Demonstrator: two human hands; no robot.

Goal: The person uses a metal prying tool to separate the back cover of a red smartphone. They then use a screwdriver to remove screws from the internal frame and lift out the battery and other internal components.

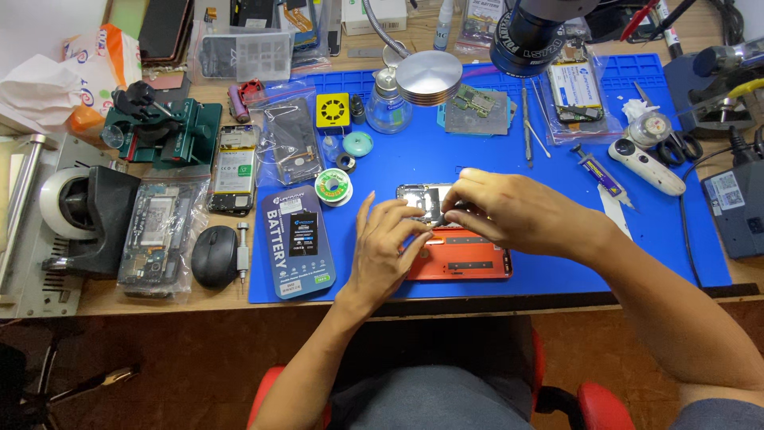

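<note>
Here both hands work over an opened smartphone point(446, 239) with an orange back shell, lying on the blue repair mat point(541, 159) near the table's point(159, 299) front edge. The left hand point(386, 247) rests curled on the phone's left side, fingers closed loosely against it. The right hand point(509, 211) pinches at the exposed upper part (what it grips is too small to tell). A boxed battery point(296, 243) lies just left.

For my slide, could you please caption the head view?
Both hands, left hand and right hand, work on an opened orange phone on a blue mat.
</note>
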